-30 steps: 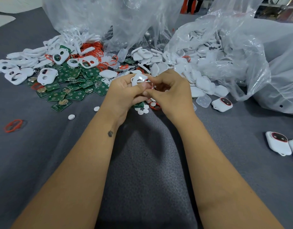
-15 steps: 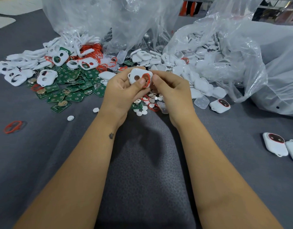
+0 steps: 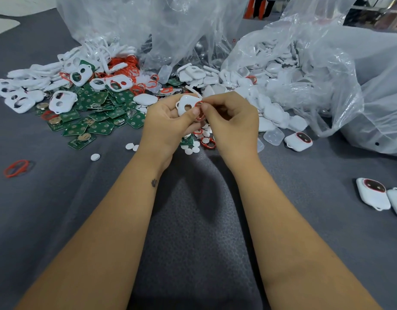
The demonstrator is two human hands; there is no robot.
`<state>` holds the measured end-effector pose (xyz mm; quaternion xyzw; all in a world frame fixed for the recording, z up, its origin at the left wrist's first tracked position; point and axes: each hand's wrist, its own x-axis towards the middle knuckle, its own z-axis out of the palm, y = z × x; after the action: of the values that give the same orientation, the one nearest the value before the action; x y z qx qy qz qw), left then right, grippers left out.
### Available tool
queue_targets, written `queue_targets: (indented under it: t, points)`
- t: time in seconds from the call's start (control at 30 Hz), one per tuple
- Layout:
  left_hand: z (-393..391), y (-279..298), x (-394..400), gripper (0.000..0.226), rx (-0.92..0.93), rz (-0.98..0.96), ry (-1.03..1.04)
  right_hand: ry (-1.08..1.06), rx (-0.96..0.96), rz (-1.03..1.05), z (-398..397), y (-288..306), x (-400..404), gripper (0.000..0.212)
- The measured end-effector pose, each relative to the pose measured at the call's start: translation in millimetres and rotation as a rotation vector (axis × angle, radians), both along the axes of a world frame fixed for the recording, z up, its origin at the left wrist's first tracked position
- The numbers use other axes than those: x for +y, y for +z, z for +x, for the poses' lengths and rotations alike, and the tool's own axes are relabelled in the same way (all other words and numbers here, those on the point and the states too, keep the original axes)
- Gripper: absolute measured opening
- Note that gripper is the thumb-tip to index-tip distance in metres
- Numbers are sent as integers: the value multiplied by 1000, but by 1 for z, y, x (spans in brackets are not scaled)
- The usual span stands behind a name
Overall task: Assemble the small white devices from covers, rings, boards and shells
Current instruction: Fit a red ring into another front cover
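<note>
My left hand (image 3: 168, 121) holds a white cover (image 3: 185, 104) with a round hole, thumb across its lower edge. A red ring (image 3: 199, 111) sits at the cover's right side, and my right hand (image 3: 232, 120) pinches it between thumb and forefinger. Both hands are raised a little above the grey cloth. Behind them lie green boards (image 3: 99, 115), more white covers (image 3: 61, 102), loose red rings (image 3: 128, 67) and white shells (image 3: 271, 83) spilling from a bag.
Clear plastic bags (image 3: 316, 70) stand at the back and right. Finished white devices lie at the right (image 3: 298, 140) and far right (image 3: 373, 193). Small white discs (image 3: 95, 157) and a stray red ring (image 3: 16, 167) lie on the grey cloth (image 3: 193, 220).
Both hands rose slightly and the cover turned to face me. My right fingers shifted onto the red ring at the cover's right side.
</note>
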<state>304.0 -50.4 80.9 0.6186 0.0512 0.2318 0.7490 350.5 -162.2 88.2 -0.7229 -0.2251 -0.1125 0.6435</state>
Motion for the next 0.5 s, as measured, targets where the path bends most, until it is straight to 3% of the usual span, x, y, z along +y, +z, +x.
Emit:
queue_targets:
  t: [0.5]
  points:
    - [-4, 2, 3, 21, 45, -28, -17, 38, -173, -162, 7, -9, 0, 6]
